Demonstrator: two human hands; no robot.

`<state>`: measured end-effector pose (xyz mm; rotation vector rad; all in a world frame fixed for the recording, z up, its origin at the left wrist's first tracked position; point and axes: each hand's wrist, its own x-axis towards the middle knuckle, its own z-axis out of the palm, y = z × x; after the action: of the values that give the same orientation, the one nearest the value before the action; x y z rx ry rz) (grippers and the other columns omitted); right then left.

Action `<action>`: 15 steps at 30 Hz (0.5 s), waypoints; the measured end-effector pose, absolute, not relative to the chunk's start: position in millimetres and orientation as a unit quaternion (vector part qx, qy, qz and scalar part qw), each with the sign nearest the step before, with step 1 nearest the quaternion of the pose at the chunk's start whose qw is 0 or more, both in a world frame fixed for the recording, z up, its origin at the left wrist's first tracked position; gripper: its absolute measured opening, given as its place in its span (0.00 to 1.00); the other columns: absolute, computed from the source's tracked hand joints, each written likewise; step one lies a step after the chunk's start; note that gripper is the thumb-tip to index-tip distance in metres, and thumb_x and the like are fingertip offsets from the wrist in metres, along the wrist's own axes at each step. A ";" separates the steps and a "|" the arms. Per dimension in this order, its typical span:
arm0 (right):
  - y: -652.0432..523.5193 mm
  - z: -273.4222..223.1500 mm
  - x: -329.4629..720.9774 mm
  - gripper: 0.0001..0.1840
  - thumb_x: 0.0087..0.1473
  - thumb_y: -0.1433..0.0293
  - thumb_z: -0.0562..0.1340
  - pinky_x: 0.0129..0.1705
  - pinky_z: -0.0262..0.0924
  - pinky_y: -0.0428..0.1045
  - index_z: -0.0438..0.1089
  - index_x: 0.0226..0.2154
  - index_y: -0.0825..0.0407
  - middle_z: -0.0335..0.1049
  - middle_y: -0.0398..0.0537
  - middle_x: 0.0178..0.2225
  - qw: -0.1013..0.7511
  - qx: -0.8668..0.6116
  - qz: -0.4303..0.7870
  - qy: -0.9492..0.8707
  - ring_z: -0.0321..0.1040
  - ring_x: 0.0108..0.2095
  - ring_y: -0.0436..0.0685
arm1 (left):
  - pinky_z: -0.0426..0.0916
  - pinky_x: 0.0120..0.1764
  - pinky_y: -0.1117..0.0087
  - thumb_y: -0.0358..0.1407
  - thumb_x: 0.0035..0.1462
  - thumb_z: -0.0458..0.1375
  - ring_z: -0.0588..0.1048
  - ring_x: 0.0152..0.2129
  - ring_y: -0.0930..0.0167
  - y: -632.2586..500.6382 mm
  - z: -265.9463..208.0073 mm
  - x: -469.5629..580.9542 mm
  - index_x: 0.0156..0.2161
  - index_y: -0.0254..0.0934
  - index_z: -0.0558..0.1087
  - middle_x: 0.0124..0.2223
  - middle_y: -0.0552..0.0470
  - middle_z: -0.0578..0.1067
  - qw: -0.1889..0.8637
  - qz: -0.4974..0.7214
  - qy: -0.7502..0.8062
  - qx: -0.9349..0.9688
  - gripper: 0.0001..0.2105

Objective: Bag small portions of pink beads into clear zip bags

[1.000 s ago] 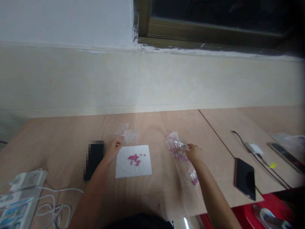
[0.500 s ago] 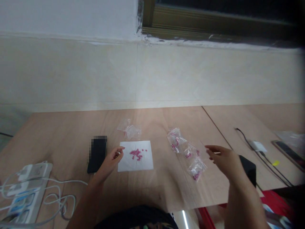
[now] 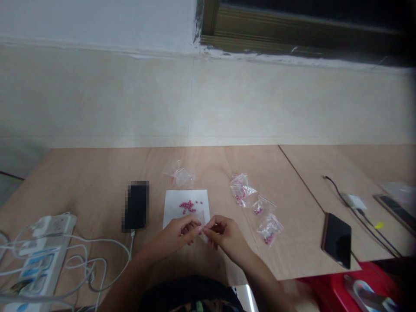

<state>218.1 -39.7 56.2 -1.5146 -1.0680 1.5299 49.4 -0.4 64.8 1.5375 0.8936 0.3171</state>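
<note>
The left hand (image 3: 187,230) and right hand (image 3: 222,233) pinch what seems a clear bag (image 3: 203,218), at five o'clock from the pink beads (image 3: 187,206) on white paper (image 3: 170,207). A dragging knuckle could scatter them.

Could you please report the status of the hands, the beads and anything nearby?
Left hand, right hand together, apparently pinching a clear bag by near edge of paper. Pink beads loose on paper. Black phone left of paper.
</note>
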 end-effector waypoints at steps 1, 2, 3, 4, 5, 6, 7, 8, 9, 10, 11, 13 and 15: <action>-38.6 50.3 208.7 0.12 0.40 0.63 0.62 0.13 0.50 0.42 0.61 0.19 0.54 0.61 0.39 0.13 0.360 -0.580 0.599 -0.417 0.56 0.12 0.46 | 0.60 0.26 0.76 0.40 0.56 0.48 0.66 0.21 0.76 -0.8 62.8 50.9 0.32 0.35 0.67 0.24 0.57 0.68 0.619 0.138 0.390 0.667 0.11; -37.7 45.9 202.0 0.12 0.39 0.64 0.62 0.13 0.49 0.41 0.60 0.19 0.54 0.61 0.39 0.13 0.361 -0.573 0.607 -0.416 0.55 0.12 0.45 | 0.60 0.25 0.77 0.40 0.56 0.48 0.66 0.19 0.76 -0.7 59.8 51.1 0.30 0.34 0.67 0.22 0.57 0.67 0.621 0.138 0.393 0.664 0.12; -36.8 43.0 197.6 0.13 0.39 0.64 0.63 0.12 0.49 0.41 0.59 0.18 0.54 0.61 0.38 0.13 0.363 -0.565 0.617 -0.410 0.54 0.11 0.44 | 0.60 0.24 0.77 0.40 0.55 0.48 0.66 0.18 0.77 -0.1 56.5 50.1 0.28 0.34 0.66 0.20 0.58 0.66 0.625 0.138 0.397 0.657 0.12; -36.0 41.3 195.2 0.13 0.38 0.64 0.63 0.12 0.49 0.41 0.59 0.18 0.54 0.61 0.38 0.13 0.365 -0.553 0.634 -0.400 0.54 0.11 0.44 | 0.60 0.24 0.77 0.41 0.55 0.48 0.66 0.18 0.77 0.7 53.4 48.1 0.26 0.34 0.65 0.19 0.58 0.66 0.632 0.138 0.403 0.648 0.13; -35.2 40.5 194.3 0.13 0.37 0.64 0.64 0.12 0.50 0.41 0.59 0.18 0.54 0.61 0.38 0.13 0.366 -0.537 0.655 -0.386 0.54 0.11 0.44 | 0.60 0.23 0.77 0.41 0.55 0.48 0.67 0.17 0.77 1.7 50.8 45.5 0.26 0.34 0.64 0.19 0.58 0.66 0.640 0.137 0.407 0.638 0.13; -34.4 40.3 194.2 0.13 0.36 0.64 0.64 0.13 0.52 0.42 0.60 0.18 0.54 0.62 0.38 0.13 0.368 -0.518 0.677 -0.371 0.55 0.12 0.45 | 0.61 0.23 0.77 0.41 0.55 0.48 0.67 0.17 0.76 2.5 49.0 42.8 0.26 0.34 0.64 0.19 0.58 0.67 0.648 0.134 0.409 0.629 0.13; -33.7 40.4 194.5 0.14 0.36 0.63 0.64 0.13 0.53 0.42 0.60 0.19 0.54 0.63 0.38 0.14 0.370 -0.502 0.697 -0.354 0.56 0.12 0.45 | 0.61 0.22 0.77 0.41 0.55 0.48 0.67 0.17 0.76 3.2 47.9 40.4 0.25 0.34 0.64 0.19 0.58 0.67 0.653 0.131 0.410 0.623 0.13; -33.2 40.6 194.6 0.14 0.35 0.63 0.64 0.14 0.55 0.43 0.61 0.19 0.54 0.63 0.39 0.14 0.373 -0.491 0.712 -0.336 0.57 0.12 0.46 | 0.61 0.22 0.77 0.42 0.55 0.48 0.68 0.16 0.76 3.7 47.4 38.4 0.26 0.34 0.64 0.19 0.58 0.67 0.657 0.128 0.411 0.619 0.13; -32.9 40.7 194.3 0.13 0.35 0.63 0.64 0.14 0.56 0.43 0.61 0.18 0.54 0.63 0.39 0.14 0.377 -0.486 0.721 -0.319 0.58 0.13 0.46 | 0.62 0.22 0.76 0.42 0.55 0.48 0.68 0.16 0.76 4.0 47.4 37.2 0.26 0.34 0.64 0.20 0.57 0.67 0.660 0.127 0.412 0.616 0.13; -32.9 40.6 193.4 0.13 0.35 0.63 0.64 0.14 0.56 0.43 0.61 0.18 0.54 0.63 0.39 0.13 0.382 -0.488 0.724 -0.304 0.58 0.13 0.47 | 0.62 0.21 0.76 0.42 0.54 0.48 0.67 0.16 0.77 4.0 47.5 36.7 0.25 0.34 0.64 0.20 0.57 0.67 0.660 0.126 0.414 0.614 0.13; -33.1 40.5 192.0 0.12 0.36 0.64 0.63 0.14 0.55 0.43 0.61 0.18 0.54 0.63 0.39 0.13 0.386 -0.496 0.721 -0.291 0.58 0.12 0.47 | 0.62 0.20 0.77 0.42 0.54 0.48 0.67 0.15 0.77 3.9 47.5 36.8 0.25 0.34 0.64 0.20 0.57 0.67 0.657 0.127 0.418 0.614 0.13; -33.8 39.9 188.7 0.11 0.36 0.65 0.62 0.12 0.54 0.43 0.60 0.17 0.53 0.61 0.38 0.11 0.391 -0.520 0.706 -0.279 0.57 0.11 0.47 | 0.62 0.18 0.78 0.41 0.53 0.49 0.65 0.14 0.78 3.6 47.2 37.8 0.24 0.34 0.63 0.20 0.58 0.65 0.647 0.126 0.427 0.618 0.13; -34.1 39.5 187.3 0.10 0.37 0.66 0.61 0.10 0.51 0.42 0.59 0.15 0.53 0.59 0.36 0.09 0.401 -0.554 0.672 -0.285 0.54 0.10 0.46 | 0.62 0.16 0.79 0.39 0.51 0.50 0.63 0.14 0.79 3.4 46.8 38.1 0.22 0.35 0.61 0.19 0.60 0.61 0.626 0.129 0.443 0.629 0.11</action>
<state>187.3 -34.1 39.5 -1.4008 -0.7203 1.6996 38.1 3.4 46.8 1.4438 1.0153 0.2954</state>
